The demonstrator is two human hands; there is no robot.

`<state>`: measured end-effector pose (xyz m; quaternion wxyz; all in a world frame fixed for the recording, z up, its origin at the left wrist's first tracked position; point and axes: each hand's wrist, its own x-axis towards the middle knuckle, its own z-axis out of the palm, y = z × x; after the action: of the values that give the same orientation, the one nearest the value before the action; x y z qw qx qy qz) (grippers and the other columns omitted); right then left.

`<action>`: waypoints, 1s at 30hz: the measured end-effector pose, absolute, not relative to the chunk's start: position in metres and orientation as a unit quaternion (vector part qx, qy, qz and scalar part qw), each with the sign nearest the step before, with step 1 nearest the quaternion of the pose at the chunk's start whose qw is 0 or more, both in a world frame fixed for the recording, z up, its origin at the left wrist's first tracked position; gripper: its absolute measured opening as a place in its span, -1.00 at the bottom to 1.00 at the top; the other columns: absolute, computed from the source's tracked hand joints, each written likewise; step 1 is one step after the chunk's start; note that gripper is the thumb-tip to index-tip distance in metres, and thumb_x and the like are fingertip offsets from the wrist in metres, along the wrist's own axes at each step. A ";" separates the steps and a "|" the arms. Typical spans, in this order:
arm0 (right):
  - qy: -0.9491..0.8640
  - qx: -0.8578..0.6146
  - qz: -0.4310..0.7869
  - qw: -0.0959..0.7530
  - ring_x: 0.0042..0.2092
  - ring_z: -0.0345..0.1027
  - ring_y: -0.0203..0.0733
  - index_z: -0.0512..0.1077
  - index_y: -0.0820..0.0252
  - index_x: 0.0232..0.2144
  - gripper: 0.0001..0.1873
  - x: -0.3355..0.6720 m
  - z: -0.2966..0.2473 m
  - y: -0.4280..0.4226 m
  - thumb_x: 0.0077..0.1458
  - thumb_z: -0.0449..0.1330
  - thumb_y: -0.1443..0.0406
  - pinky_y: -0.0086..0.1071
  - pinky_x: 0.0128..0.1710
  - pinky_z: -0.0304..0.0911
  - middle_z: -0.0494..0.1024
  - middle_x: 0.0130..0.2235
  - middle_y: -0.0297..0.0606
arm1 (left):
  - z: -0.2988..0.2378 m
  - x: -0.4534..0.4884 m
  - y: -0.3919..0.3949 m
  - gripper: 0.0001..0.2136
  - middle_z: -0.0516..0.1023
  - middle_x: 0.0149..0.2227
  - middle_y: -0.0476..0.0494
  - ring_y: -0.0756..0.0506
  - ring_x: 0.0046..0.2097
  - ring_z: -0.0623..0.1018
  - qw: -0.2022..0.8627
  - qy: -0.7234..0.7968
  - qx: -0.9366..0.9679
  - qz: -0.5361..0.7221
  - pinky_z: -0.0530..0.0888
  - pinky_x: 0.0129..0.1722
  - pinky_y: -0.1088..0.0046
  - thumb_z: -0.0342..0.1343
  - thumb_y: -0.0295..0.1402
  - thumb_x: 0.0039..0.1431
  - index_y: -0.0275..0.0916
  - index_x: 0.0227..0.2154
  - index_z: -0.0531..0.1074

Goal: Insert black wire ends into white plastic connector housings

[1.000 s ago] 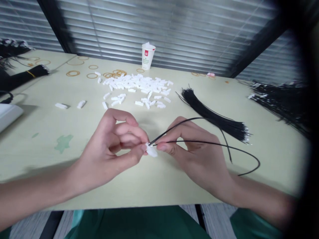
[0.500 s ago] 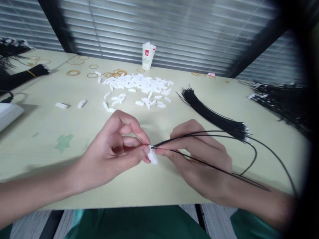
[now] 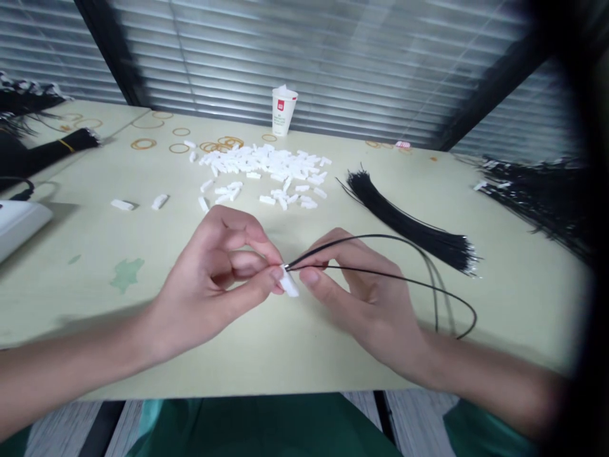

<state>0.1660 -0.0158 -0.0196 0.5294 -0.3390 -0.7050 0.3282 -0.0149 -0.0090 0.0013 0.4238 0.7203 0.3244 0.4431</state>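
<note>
Above the near part of the pale tabletop (image 3: 266, 355), the left hand (image 3: 200, 285) is pinched narrow, its thumb and forefinger gripping 1 small white connector (image 3: 290, 283) by the upper end; this leaves the lower end free and, in my judgement, steadies the piece. The right hand (image 3: 387, 311), also narrow, appears to hold thin black wires (image 3: 371, 236) at the fingertips close to the connector, a short grip that probably limits bending. The wire ends meet the connector's upper end; how deeply they sit I cannot tell. The slack loops over the right hand. Beyond, white pieces (image 3: 271, 162) lie heaped, likely for easy reach, with 2 well apart to the left. The wire bundle (image 3: 409, 222) lies to the right, shiny ends nearer the person. Behind the heap stands 1 paper cup (image 3: 284, 117).
</note>
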 end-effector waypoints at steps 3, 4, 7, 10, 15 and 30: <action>-0.682 -0.357 0.361 0.526 -0.32 0.30 -0.33 0.42 0.16 -0.39 -0.97 0.166 -0.018 -0.015 0.06 0.17 0.33 -0.39 -0.30 0.25 0.43 -0.35 -0.32 | 0.000 -0.016 -0.009 -0.74 0.48 -0.35 0.01 -0.03 -0.38 0.58 0.403 0.331 0.730 0.442 0.53 -0.44 0.53 0.10 -0.53 0.09 -0.14 -0.26 0.15; -0.672 -0.366 0.372 0.526 -0.33 0.29 -0.35 0.42 0.17 -0.39 -0.96 0.166 -0.018 -0.015 0.05 0.17 0.32 -0.42 -0.32 0.25 0.42 -0.35 -0.33 | -0.001 -0.017 -0.009 -0.74 0.48 -0.34 0.01 -0.03 -0.38 0.58 0.402 0.332 0.732 0.439 0.53 -0.46 0.53 0.11 -0.53 0.09 -0.13 -0.25 0.15; -0.649 -0.387 0.410 0.510 -0.37 0.28 -0.40 0.42 0.18 -0.40 -0.95 0.166 -0.016 -0.014 0.06 0.17 0.31 -0.50 -0.39 0.23 0.41 -0.38 -0.36 | -0.003 -0.017 -0.011 -0.72 0.48 -0.34 0.00 -0.05 -0.39 0.58 0.401 0.338 0.735 0.430 0.52 -0.48 0.52 0.12 -0.52 0.07 -0.12 -0.24 0.15; -0.642 -0.394 0.424 0.503 -0.38 0.28 -0.40 0.41 0.20 -0.43 -0.93 0.166 -0.014 -0.015 0.05 0.17 0.31 -0.52 -0.43 0.21 0.41 -0.41 -0.37 | -0.004 -0.017 -0.012 -0.70 0.48 -0.35 0.01 -0.05 -0.38 0.58 0.392 0.340 0.737 0.434 0.52 -0.45 0.52 0.13 -0.55 0.06 -0.12 -0.24 0.16; -0.646 -0.396 0.398 0.517 -0.40 0.25 -0.40 0.39 0.20 -0.45 -0.94 0.164 -0.018 -0.015 0.05 0.17 0.33 -0.50 -0.42 0.20 0.38 -0.44 -0.37 | -0.005 -0.015 -0.014 -0.70 0.48 -0.36 0.01 -0.05 -0.36 0.57 0.379 0.340 0.739 0.440 0.54 -0.40 0.48 0.13 -0.57 0.05 -0.12 -0.24 0.18; -0.677 -0.332 0.340 0.561 -0.36 0.29 -0.35 0.39 0.18 -0.39 -0.94 0.161 -0.036 -0.013 0.02 0.19 0.41 -0.40 -0.38 0.23 0.38 -0.41 -0.35 | -0.010 -0.018 -0.015 -0.69 0.48 -0.37 0.03 -0.05 -0.33 0.58 0.358 0.335 0.751 0.442 0.58 -0.35 0.45 0.14 -0.59 0.03 -0.12 -0.25 0.21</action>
<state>0.1607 -0.0128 -0.0356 0.5614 -0.3319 -0.6773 0.3404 -0.0184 -0.0147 -0.0099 0.3578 0.7510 0.3353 0.4423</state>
